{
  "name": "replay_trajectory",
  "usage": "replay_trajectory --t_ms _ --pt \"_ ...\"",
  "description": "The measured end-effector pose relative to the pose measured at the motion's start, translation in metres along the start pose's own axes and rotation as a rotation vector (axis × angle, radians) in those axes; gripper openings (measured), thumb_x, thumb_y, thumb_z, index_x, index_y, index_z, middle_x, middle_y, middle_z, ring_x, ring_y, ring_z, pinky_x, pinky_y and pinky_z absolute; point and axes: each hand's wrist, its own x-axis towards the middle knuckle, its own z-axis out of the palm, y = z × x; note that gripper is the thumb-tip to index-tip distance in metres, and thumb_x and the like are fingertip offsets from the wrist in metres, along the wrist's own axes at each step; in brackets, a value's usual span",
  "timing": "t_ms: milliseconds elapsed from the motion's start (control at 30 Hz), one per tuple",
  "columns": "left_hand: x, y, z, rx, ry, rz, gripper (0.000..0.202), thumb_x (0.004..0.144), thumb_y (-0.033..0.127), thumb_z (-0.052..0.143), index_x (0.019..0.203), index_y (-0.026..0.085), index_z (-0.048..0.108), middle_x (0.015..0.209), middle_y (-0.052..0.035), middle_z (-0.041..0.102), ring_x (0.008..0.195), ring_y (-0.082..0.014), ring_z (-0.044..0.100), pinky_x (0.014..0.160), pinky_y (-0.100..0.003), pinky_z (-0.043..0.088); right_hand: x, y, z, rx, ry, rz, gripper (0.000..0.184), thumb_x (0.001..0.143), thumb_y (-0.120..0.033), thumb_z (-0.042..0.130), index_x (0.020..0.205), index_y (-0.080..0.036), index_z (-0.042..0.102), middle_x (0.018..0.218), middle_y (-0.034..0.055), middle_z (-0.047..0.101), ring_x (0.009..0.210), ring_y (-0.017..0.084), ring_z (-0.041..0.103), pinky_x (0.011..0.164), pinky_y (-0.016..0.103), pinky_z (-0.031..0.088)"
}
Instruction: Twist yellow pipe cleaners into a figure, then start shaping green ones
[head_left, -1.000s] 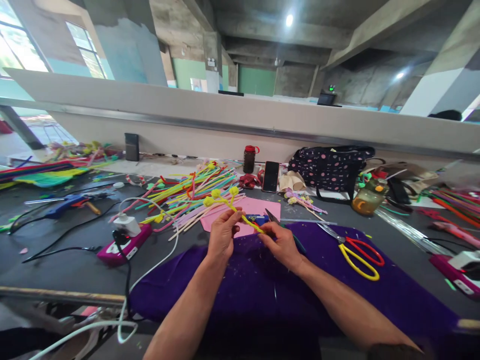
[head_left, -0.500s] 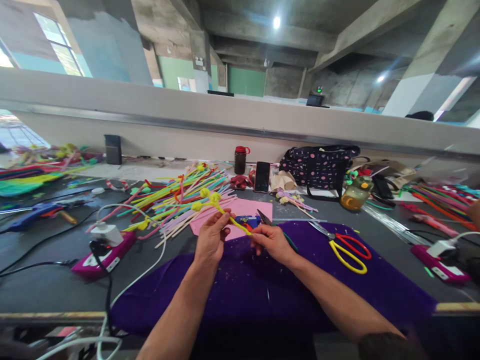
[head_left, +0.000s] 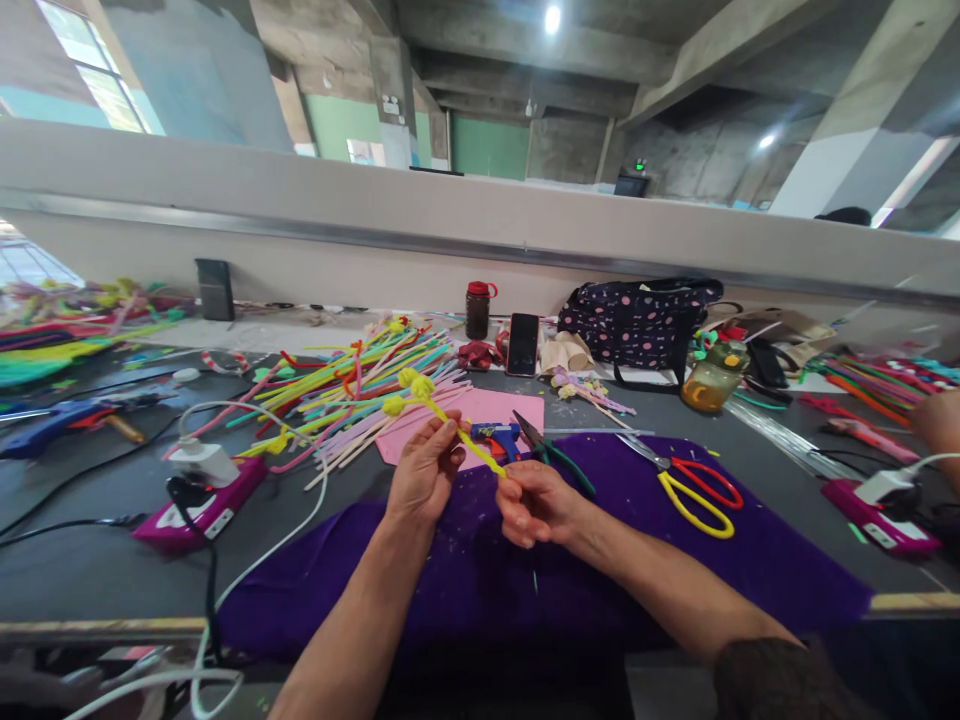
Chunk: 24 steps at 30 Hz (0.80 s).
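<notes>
Between my hands runs a yellow pipe-cleaner stem [head_left: 481, 449] with several fuzzy yellow buds [head_left: 415, 384] at its upper left end. My left hand [head_left: 426, 462] pinches the stem just below the buds. At the lower end, my right hand [head_left: 536, 500] is closed on the stem's tip, thumb against fingers. Just behind the hands lie a blue glue gun [head_left: 498, 436] and dark green-handled pliers [head_left: 559, 456]. Scissors [head_left: 694, 490] with one red and one yellow handle rest on the purple cloth [head_left: 622, 570] to the right.
A pile of coloured pipe cleaners [head_left: 360, 385] lies left of a pink sheet [head_left: 480, 405]. Farther back stand a red-lidded bottle [head_left: 478, 312], a phone [head_left: 523, 345] and a patterned bag [head_left: 641, 325]. Magenta power strips [head_left: 202, 510] with cables flank the cloth. Another person's hand [head_left: 937, 430] shows at far right.
My right hand has turned, its fingers now curled more underneath the stem's tip. My left hand keeps its pinch. At far right, the other person's hand has come farther into view.
</notes>
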Motion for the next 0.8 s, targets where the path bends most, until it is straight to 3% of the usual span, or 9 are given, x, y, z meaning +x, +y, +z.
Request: replay_trajectory --t_ms 133,300,467,600,700,800 --pt "-0.004 -0.002 0.002 0.208 0.013 0.034 0.029 0.065 0.033 0.068 0.087 0.014 0.065 0.073 -0.0034 0.062 0.063 -0.0085 0.055 0.044 -0.014 0.033 0.001 0.002 -0.003 -0.055 0.167 -0.052 0.022 0.081 -0.033 0.051 0.071 -0.014 0.051 0.049 -0.0022 0.057 0.029 0.006 0.043 0.039 0.021 0.039" --pt "-0.007 -0.011 0.002 0.494 -0.127 -0.067 0.035 0.068 0.040 0.062 0.087 0.011 0.065 0.065 -0.0036 0.062 0.055 -0.0088 0.052 0.042 -0.016 0.032 0.006 0.006 -0.009 -0.117 0.389 -0.010 0.024 0.076 -0.037 0.058 0.074 -0.013 0.054 0.053 0.0002 0.062 0.032 0.007 0.048 0.039 0.019 0.038" --pt "-0.007 -0.021 0.000 0.538 -0.196 -0.171 0.030 0.064 0.028 0.067 0.087 0.009 0.063 0.057 -0.0004 0.058 0.046 -0.0059 0.048 0.043 -0.016 0.032 0.004 0.009 -0.007 -0.308 0.465 -0.010 0.032 0.076 -0.044 0.056 0.074 -0.012 0.055 0.053 0.0021 0.062 0.034 0.007 0.050 0.037 0.018 0.034" --pt "-0.005 -0.028 -0.003 0.545 -0.219 -0.214 0.027 0.066 0.027 0.064 0.086 0.009 0.063 0.056 -0.0015 0.058 0.047 -0.0075 0.050 0.041 -0.017 0.032 0.001 0.004 -0.009 -0.449 0.472 0.049 0.033 0.076 -0.045 0.053 0.072 -0.012 0.055 0.054 0.0026 0.061 0.034 0.008 0.050 0.037 0.018 0.033" --pt "-0.003 -0.030 -0.006 0.553 -0.223 -0.188 0.025 0.065 0.026 0.064 0.082 0.009 0.064 0.057 -0.0022 0.059 0.046 -0.0076 0.049 0.041 -0.017 0.033 0.000 0.001 -0.009 -0.574 0.490 0.071 0.034 0.077 -0.047 0.050 0.071 -0.014 0.053 0.055 0.0016 0.061 0.036 0.008 0.050 0.038 0.019 0.034" --pt "-0.001 -0.032 -0.007 0.530 -0.169 -0.148 0.021 0.063 0.024 0.064 0.079 0.009 0.064 0.056 -0.0010 0.057 0.044 -0.0064 0.046 0.040 -0.017 0.034 -0.001 0.002 -0.008 -0.795 0.543 0.001 0.029 0.075 -0.044 0.054 0.072 -0.016 0.051 0.059 -0.0003 0.060 0.040 0.009 0.050 0.041 0.021 0.038"
